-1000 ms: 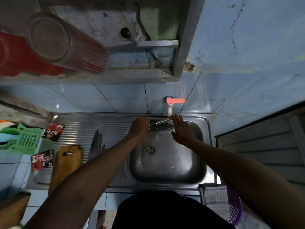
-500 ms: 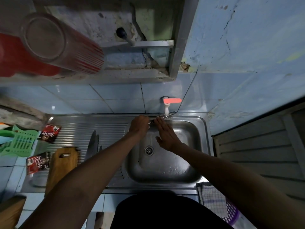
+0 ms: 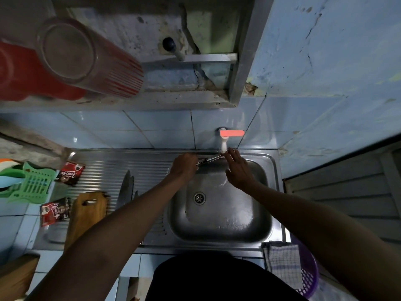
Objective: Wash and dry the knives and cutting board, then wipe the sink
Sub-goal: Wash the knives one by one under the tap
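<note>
Left hand (image 3: 184, 167) gripping knife (image 3: 207, 160) under tap (image 3: 223, 144), right hand (image 3: 237, 170) open beside it, over sink (image 3: 269, 192)

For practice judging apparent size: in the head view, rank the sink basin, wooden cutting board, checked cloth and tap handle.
1. sink basin
2. wooden cutting board
3. checked cloth; partly hidden, so its place against the board is unsure
4. tap handle

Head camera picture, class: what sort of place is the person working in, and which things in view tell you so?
Most likely a modest home kitchen. A stainless steel sink with ridged drainboard sits under a white wall tap with a red handle, and a brown wooden cutting board lies on the drainboard.
</note>
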